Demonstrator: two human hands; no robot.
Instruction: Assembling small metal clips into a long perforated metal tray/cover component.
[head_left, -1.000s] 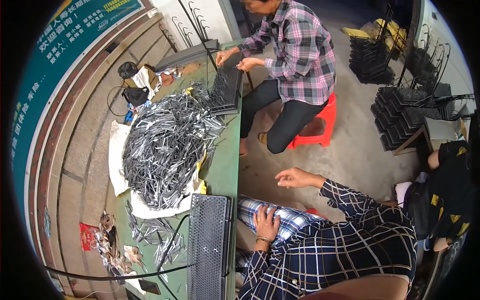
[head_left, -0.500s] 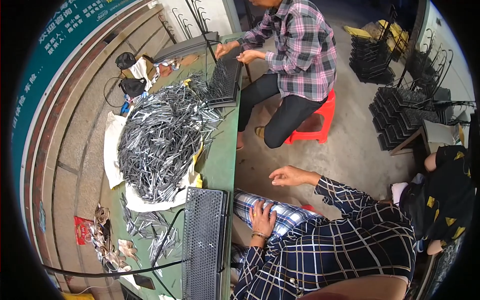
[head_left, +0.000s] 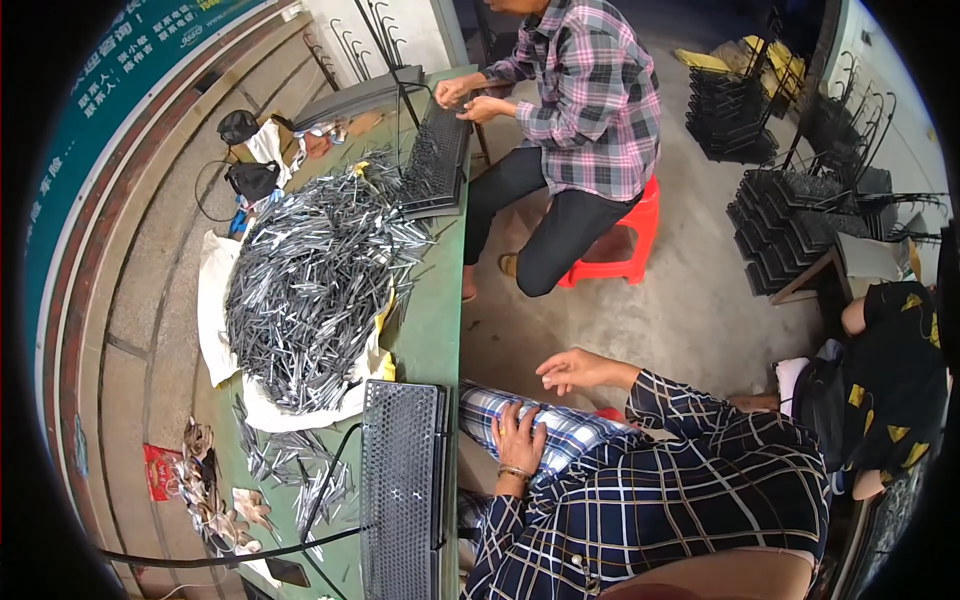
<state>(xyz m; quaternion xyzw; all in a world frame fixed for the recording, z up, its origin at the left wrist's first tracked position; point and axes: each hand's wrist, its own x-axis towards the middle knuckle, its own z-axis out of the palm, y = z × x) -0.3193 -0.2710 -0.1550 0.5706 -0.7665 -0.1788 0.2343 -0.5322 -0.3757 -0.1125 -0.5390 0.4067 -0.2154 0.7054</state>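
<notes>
Two bare hands of the seated person show in the head view. The left hand (head_left: 518, 442), with a bracelet (head_left: 515, 472) at its wrist, rests palm down, fingers spread, on a blue-and-white plaid cloth (head_left: 585, 432) over the thigh; its grip is released. The right hand (head_left: 585, 370) hangs in the air farther from the body, wrist bent, fingers loosely curled and relaxed, not clenched.

Nearest the left hand is a black perforated tray (head_left: 400, 470), long and flat, its face a close grid of round holes. It lies along the right edge of the green table (head_left: 432, 300), toward the near corner. Beyond it, slender dark-grey to silvery metal pieces (head_left: 310, 290) heap on a white sack (head_left: 215, 300), with a smaller scatter by the tray's left edge. At the table's far right corner, a co-worker (head_left: 600, 110) bends over a second tray (head_left: 432, 170).

The picture's lower edge cuts off the near tray's end. Whether a dark rim along its right side belongs to another tray cannot be told. What the co-worker's fingers pinch is too small to make out.
</notes>
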